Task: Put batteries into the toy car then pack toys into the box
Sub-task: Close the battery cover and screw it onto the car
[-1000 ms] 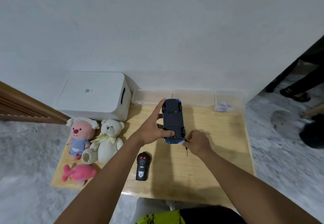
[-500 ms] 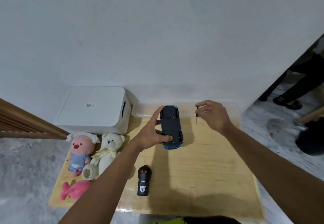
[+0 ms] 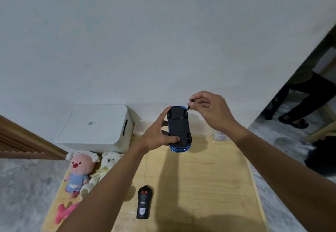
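My left hand (image 3: 156, 133) grips a blue toy car (image 3: 179, 128) turned upside down, its black underside facing me, held above the wooden table (image 3: 209, 186). My right hand (image 3: 211, 110) pinches a small dark screwdriver (image 3: 189, 104) whose tip points at the car's far right corner. The white lidded box (image 3: 94, 128) stands at the table's back left. A pink plush (image 3: 78, 171), a white teddy bear (image 3: 105, 168) and a pink fish plush (image 3: 63, 211) lie on the left side. A black remote control (image 3: 144, 202) lies near the front.
Clear plastic containers (image 3: 220, 135) stand along the back edge by the wall, partly hidden behind my hands. A wooden slatted frame (image 3: 21, 141) is on the left. On the right, another person's legs and sandals (image 3: 291, 121) stand on the marble floor.
My right hand rose from the table with the screwdriver and moved to the far end of the car. My left hand lifted the car higher.
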Available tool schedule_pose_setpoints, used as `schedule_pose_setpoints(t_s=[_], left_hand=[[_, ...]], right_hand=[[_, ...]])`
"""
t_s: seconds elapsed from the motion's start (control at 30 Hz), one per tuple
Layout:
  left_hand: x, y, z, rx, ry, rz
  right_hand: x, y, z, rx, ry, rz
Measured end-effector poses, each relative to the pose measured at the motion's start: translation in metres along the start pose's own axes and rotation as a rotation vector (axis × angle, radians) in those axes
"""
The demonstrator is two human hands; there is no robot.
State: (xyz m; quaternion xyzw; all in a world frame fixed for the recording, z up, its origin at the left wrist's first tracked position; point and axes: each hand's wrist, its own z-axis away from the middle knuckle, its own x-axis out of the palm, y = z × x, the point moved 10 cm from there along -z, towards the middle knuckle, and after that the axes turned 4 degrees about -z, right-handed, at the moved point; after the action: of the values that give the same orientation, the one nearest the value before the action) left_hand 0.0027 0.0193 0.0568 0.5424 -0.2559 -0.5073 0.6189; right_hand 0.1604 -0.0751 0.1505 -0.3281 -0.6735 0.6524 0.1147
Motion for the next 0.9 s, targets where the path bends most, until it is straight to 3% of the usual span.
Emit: schedule_pose_setpoints(t_s=[0.9], left_hand=[[0.013, 0.004, 0.011, -0.002, 0.015, 0.006]], right_hand=[[0.007, 0.002, 0.008, -0.047, -0.046, 0.072]])
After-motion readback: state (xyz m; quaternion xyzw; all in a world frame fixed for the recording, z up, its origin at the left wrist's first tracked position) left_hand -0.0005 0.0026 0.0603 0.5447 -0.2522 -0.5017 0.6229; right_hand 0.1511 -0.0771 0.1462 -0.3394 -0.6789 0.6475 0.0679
